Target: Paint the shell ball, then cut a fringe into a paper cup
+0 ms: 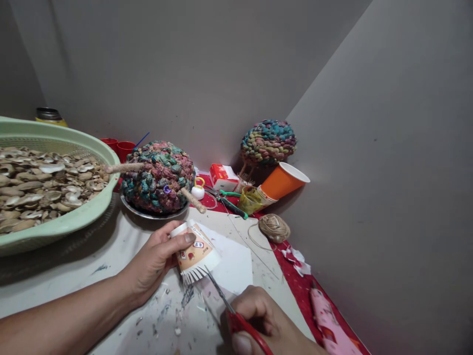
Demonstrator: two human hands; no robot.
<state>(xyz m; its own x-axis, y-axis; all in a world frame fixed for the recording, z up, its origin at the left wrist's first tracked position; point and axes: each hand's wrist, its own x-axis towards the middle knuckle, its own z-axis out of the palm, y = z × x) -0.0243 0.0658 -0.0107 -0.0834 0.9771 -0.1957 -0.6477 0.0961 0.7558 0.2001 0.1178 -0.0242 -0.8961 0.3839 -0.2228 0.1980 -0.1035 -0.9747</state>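
Note:
My left hand (157, 256) grips a printed paper cup (194, 249) on its side, thumb across the printed wall. One end of the cup is cut into a fringe of narrow strips, pointing down toward me. My right hand (264, 315) holds red-handled scissors (225, 298), with the blade tips at the fringed edge. Whether the blades are parted is hard to make out. Beneath the cup lies a white sheet of paper (232, 259) on the table. Just behind stands a ball covered in painted shells (158, 172), with twine-wrapped sticks, resting in a metal bowl (155, 212).
On the left a green basket (92, 207) holds many peanut shells. At the back right are a second shell-covered ball (268, 143), orange paper cups (283, 180), green-handled pliers (232, 204) and a twine ball (274, 228). A pink glue gun (330, 320) lies by the right wall.

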